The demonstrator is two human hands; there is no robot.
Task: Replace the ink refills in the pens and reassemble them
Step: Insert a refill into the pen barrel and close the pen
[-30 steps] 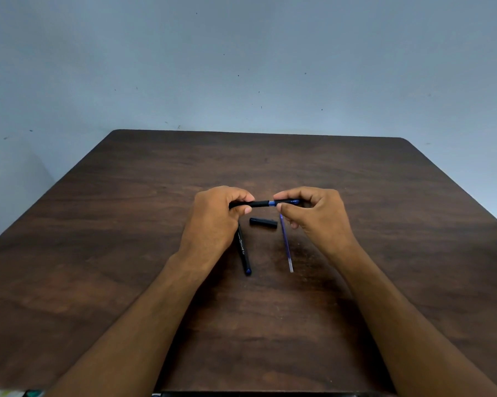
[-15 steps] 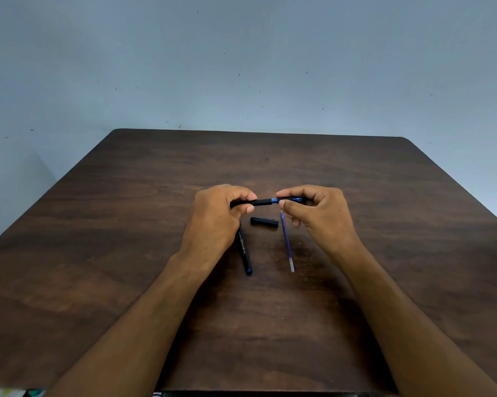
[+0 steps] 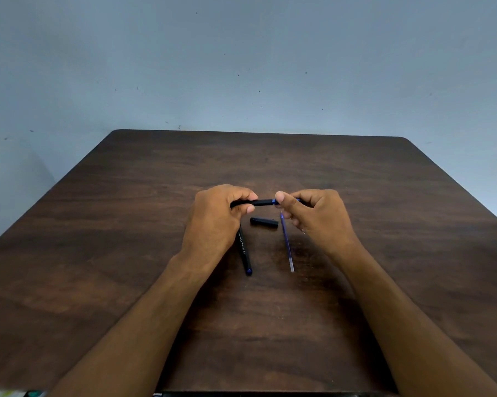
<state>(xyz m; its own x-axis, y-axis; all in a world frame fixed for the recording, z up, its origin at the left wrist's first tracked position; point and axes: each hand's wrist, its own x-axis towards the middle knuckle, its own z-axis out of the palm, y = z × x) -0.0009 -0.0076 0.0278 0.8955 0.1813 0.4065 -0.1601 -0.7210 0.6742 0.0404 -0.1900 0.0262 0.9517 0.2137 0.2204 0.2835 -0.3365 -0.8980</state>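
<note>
**Pen held crosswise between both hands**

Your left hand (image 3: pixel 213 219) wraps the black barrel of a pen (image 3: pixel 258 202); your right hand (image 3: pixel 316 216) pinches its blue-ringed end. The pen's long axis runs left to right between them, just above the table (image 3: pixel 127 253). Under your hands lie a second pen (image 3: pixel 244 250), a cap (image 3: pixel 264 222) and a loose refill (image 3: pixel 287 245), the refill nearer your right. Whether the held pen's front piece is loosening is unclear.

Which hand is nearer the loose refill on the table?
Right. The right hand hovers just beside the refill, its fingers by the far tip. The left hand is farther left, beyond the cap.
</note>
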